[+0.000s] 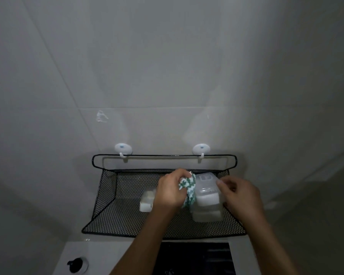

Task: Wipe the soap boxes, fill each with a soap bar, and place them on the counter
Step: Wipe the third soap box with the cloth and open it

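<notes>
A clear plastic soap box [206, 187] is held over a black wire-mesh rack [115, 217], with a white soap bar visible inside it. My right hand [238, 195] grips the box from its right side. My left hand [172, 190] holds a green-and-white patterned cloth [189, 190] pressed against the box's left side. Below it in the rack stands another clear soap box [207, 214]. A third box with a white bar [147, 199] lies in the rack to the left, partly hidden by my left hand.
The rack hangs by its black rail [163, 155] from two white wall hooks [123, 149] on a grey tiled wall. Below is a white counter [99, 253] with a black knob [75, 264] and a dark basin [195, 257].
</notes>
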### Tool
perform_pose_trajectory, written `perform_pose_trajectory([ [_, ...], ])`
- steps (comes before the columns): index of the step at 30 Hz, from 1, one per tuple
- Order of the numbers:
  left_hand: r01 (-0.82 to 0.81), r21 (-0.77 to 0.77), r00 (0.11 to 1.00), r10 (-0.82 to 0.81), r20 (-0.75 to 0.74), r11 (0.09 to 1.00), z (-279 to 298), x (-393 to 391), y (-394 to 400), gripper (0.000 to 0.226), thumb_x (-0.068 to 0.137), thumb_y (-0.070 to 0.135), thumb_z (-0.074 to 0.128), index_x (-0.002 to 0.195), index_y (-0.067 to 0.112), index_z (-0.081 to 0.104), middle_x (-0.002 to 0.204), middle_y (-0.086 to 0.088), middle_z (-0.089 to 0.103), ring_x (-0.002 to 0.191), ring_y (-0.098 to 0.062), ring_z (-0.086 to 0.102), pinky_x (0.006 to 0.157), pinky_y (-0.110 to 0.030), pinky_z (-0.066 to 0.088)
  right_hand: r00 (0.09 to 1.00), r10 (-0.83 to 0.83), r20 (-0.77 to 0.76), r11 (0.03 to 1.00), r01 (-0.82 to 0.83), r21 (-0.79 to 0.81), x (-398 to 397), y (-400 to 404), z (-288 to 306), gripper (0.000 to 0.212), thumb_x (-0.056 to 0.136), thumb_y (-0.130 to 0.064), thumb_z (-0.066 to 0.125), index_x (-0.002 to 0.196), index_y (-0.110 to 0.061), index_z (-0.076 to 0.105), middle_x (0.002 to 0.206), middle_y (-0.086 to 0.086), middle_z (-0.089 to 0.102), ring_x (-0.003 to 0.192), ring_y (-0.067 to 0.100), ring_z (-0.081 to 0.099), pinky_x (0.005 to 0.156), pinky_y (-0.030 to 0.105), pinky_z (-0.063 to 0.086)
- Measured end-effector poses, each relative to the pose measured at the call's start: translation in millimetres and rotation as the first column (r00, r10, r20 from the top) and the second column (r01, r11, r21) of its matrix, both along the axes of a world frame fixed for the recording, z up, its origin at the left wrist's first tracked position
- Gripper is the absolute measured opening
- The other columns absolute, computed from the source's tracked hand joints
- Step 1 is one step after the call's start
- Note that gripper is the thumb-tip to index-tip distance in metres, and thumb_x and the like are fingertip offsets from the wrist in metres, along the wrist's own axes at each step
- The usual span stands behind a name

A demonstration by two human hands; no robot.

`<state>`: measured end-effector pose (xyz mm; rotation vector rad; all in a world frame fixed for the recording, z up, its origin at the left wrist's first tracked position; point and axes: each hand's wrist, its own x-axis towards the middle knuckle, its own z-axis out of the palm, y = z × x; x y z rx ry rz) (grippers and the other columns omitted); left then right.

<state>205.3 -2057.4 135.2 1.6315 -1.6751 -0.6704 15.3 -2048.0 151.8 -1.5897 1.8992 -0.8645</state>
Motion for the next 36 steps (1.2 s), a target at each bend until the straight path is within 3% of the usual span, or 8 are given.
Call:
perform_pose_trajectory([
  [4, 0.018, -0.055, 0.997, -0.022, -0.079, 0.998, 8, 8, 12, 0.036, 0.074, 0.001, 0.063, 0.100, 0.026, 0.069, 0.088, 0.008, 0.069, 0.083, -0.015, 0.062, 0.072, -0.025, 0.044, 0.953, -0.101, 0.284, 0.995, 0.093, 0.041, -4, 5, 3, 0.010, 0.084, -0.023, 0.078, 0.076, -0.020, 0.074, 0.072, 0.001, 0.072, 0.071, 0.019, 0.069, 0.066, 0.036, 0.056],
  [8, 0.029, -0.108, 0.978, -0.051, -0.203, 0.994, 24, 20, 27, 0.038, 0.073, 0.003, 0.059, 0.101, 0.028, 0.069, 0.094, 0.008, 0.070, 0.087, -0.011, 0.065, 0.081, -0.037, 0.054, 0.753, -0.141, 0.642, 0.984, 0.033, 0.178, -4, 14, 11, 0.011, 0.081, -0.005, 0.078, 0.090, -0.003, 0.073, 0.078, 0.013, 0.072, 0.065, 0.016, 0.069, 0.056, 0.030, 0.055],
  [11, 0.000, -0.125, 0.947, -0.040, -0.319, 0.992, 33, 31, 36, 0.047, 0.076, -0.011, 0.060, 0.102, 0.027, 0.067, 0.096, 0.005, 0.071, 0.089, -0.015, 0.067, 0.080, -0.045, 0.056, 0.616, -0.126, 0.777, 0.970, -0.088, 0.227, -3, 19, 18, 0.033, 0.075, -0.003, 0.078, 0.108, -0.001, 0.070, 0.096, 0.019, 0.076, 0.083, 0.026, 0.073, 0.072, 0.033, 0.059],
  [15, -0.005, -0.153, 0.878, -0.068, -0.473, 0.988, 46, 48, 41, 0.047, 0.081, -0.017, 0.058, 0.110, 0.019, 0.064, 0.102, -0.003, 0.072, 0.097, -0.022, 0.069, 0.084, -0.053, 0.057, 0.463, -0.112, 0.879, 0.947, -0.219, 0.236, 9, 21, 30, 0.052, 0.064, -0.008, 0.076, 0.115, -0.004, 0.067, 0.104, 0.018, 0.076, 0.090, 0.027, 0.076, 0.065, 0.027, 0.060],
  [20, -0.113, -0.174, 0.825, -0.006, -0.565, 0.978, 69, 76, 31, 0.044, 0.085, -0.007, 0.066, 0.116, 0.024, 0.061, 0.100, 0.001, 0.074, 0.101, -0.019, 0.070, 0.086, -0.027, 0.057, 0.427, -0.043, 0.903, 0.942, -0.283, 0.178, 32, 16, 43, 0.054, 0.063, -0.004, 0.074, 0.116, -0.004, 0.067, 0.101, 0.014, 0.077, 0.085, 0.023, 0.076, 0.062, 0.028, 0.060],
  [24, -0.150, -0.324, 0.936, 0.029, -0.349, 0.934, 94, 92, 19, 0.046, 0.085, 0.002, 0.065, 0.119, 0.033, 0.064, 0.111, 0.016, 0.070, 0.105, -0.003, 0.066, 0.086, -0.017, 0.053, 0.414, 0.038, 0.910, 0.933, -0.340, 0.115, 50, 11, 53, 0.056, 0.062, -0.002, 0.074, 0.117, -0.006, 0.067, 0.102, 0.019, 0.076, 0.087, 0.026, 0.076, 0.065, 0.031, 0.061],
  [28, 0.077, -0.448, 0.997, -0.066, 0.042, 0.891, 111, 95, 13, 0.056, 0.073, -0.007, 0.061, 0.122, 0.019, 0.068, 0.132, 0.006, 0.063, 0.123, 0.000, 0.055, 0.105, -0.017, 0.041, 0.410, 0.097, 0.907, 0.923, -0.377, 0.072, 62, 4, 61, 0.060, 0.061, -0.002, 0.076, 0.118, -0.012, 0.065, 0.104, 0.021, 0.075, 0.090, 0.029, 0.075, 0.072, 0.035, 0.063],
  [36, 0.260, -0.363, 0.956, -0.186, 0.224, 0.895, 112, 97, 38, 0.035, 0.091, 0.014, 0.068, 0.126, 0.017, 0.068, 0.150, 0.006, 0.047, 0.139, -0.003, 0.042, 0.116, -0.019, 0.030, 0.369, 0.080, 0.926, 0.932, -0.357, 0.062, 70, -2, 61, 0.060, 0.062, -0.003, 0.076, 0.121, -0.007, 0.062, 0.103, 0.019, 0.076, 0.089, 0.028, 0.075, 0.067, 0.036, 0.062],
])
